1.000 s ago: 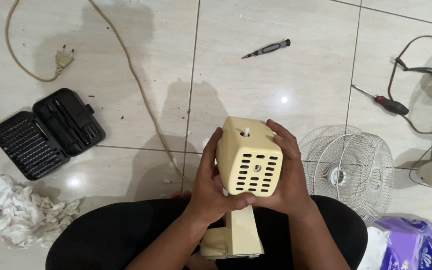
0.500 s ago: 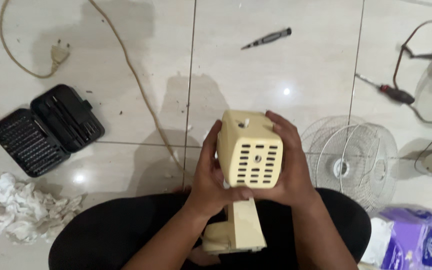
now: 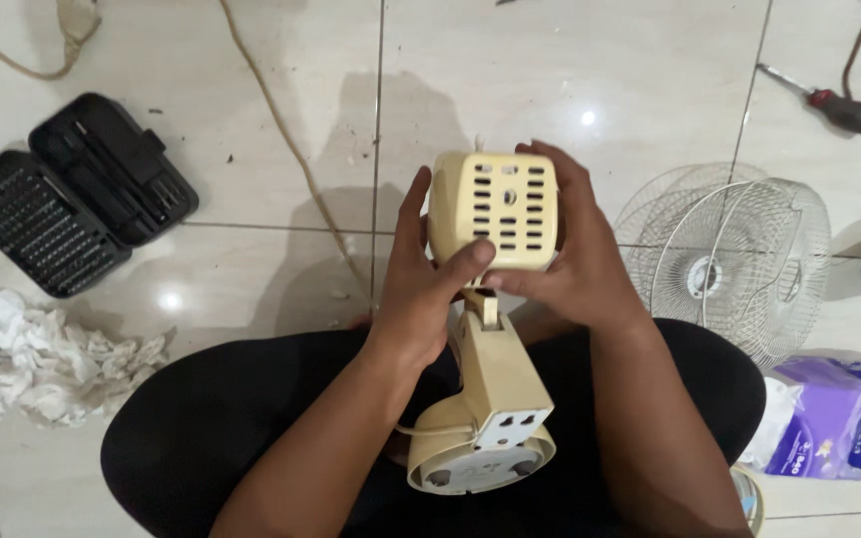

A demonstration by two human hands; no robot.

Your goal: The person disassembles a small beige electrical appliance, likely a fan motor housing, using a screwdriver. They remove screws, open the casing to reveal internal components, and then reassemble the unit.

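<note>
1. Head view: the cream fan motor housing (image 3: 495, 221) sits between both hands over the lap. The left hand (image 3: 421, 289) is closed on its left side, thumb across the vented face. The right hand (image 3: 575, 264) wraps its right side.
2. The fan's stand and base (image 3: 485, 438) hang toward the person.
3. A wire fan guard (image 3: 724, 264) lies just right. A black bit case (image 3: 72, 204) and crumpled rag (image 3: 42, 364) lie left, and a screwdriver (image 3: 829, 100) far right.
4. Bare tile floor (image 3: 590, 70) lies ahead.

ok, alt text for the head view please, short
Both hands, left hand and right hand, grip the slotted cream plastic motor housing of a small fan over the person's lap, with its round base toward the camera. On the tiled floor lie an open black screwdriver bit case, a white wire fan guard and a red-handled screwdriver.
</note>
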